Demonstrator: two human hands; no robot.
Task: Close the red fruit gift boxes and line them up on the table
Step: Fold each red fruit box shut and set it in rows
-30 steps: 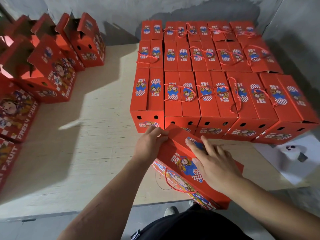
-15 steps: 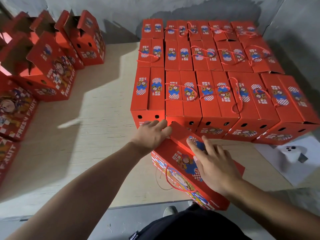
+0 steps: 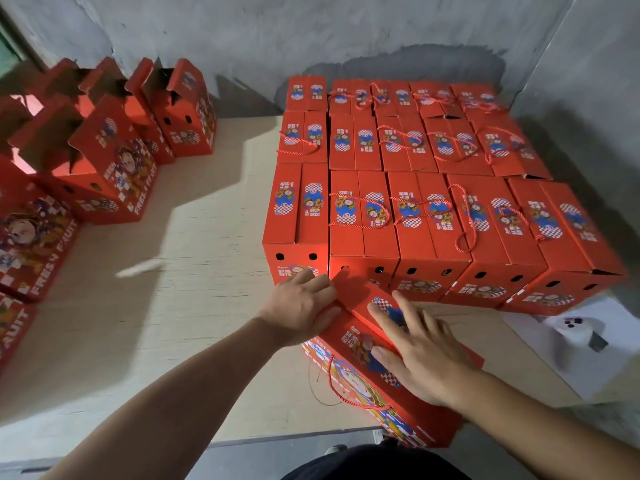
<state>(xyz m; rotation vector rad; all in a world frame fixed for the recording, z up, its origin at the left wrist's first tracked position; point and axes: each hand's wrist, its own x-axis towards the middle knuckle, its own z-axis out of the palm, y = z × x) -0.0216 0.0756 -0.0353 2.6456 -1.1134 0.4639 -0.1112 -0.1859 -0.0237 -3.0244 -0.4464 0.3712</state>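
Observation:
A red fruit gift box lies at an angle near the table's front edge, its top flaps folded down and a red cord handle hanging on its near side. My left hand rests on the box's far left corner with fingers spread flat. My right hand presses flat on the top flaps, fingers straight. Just behind stand several closed red boxes packed in three rows against the wall.
Several open red boxes with raised flaps stand along the left side of the wooden table. A white sheet with a small white device lies at the right. Grey walls close the back and right.
My left hand slid from pinching the flap's end to lying flat on the box's corner. The right hand stayed pressing on the top flaps.

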